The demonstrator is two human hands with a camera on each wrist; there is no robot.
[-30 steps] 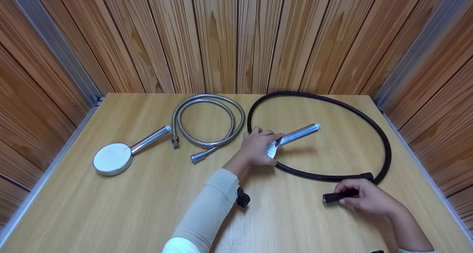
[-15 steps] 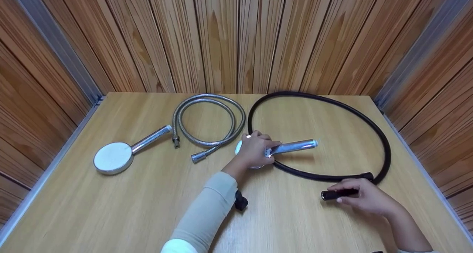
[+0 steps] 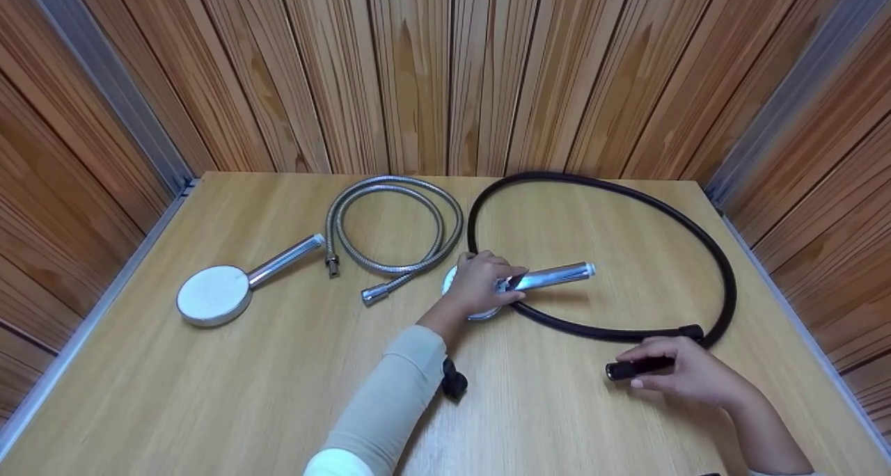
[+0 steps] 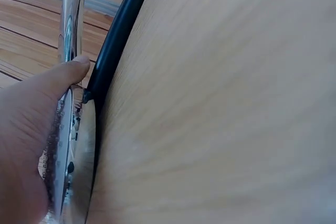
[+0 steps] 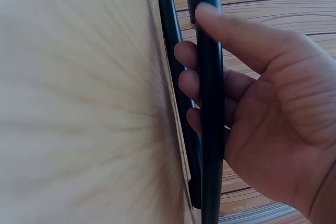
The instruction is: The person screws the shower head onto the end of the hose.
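My left hand (image 3: 480, 281) grips a chrome hand shower (image 3: 557, 275) by its round head, the palm hiding most of it. The handle points right, over the loop of a black shower hose (image 3: 728, 281). In the left wrist view the thumb lies along the neck of the hand shower (image 4: 72, 30), and the black hose (image 4: 118, 40) runs close beside it. My right hand (image 3: 696, 373) pinches one end of that hose, its end fitting (image 3: 621, 371) sticking out leftward. The right wrist view shows the thumb and fingers on either side of the hose (image 5: 211, 103).
A second hand shower (image 3: 214, 295), with a white face, lies at the left of the wooden table (image 3: 230, 406). Between the two hand showers is a coiled metal hose (image 3: 456, 218). The hose's other end (image 3: 690, 332) rests beside my right hand. Wood-panelled walls (image 3: 418, 72) enclose the table.
The left hand has turned the hand shower: its handle has swung down toward level and its head has shifted left under the palm. The right hand's hose end has barely moved.
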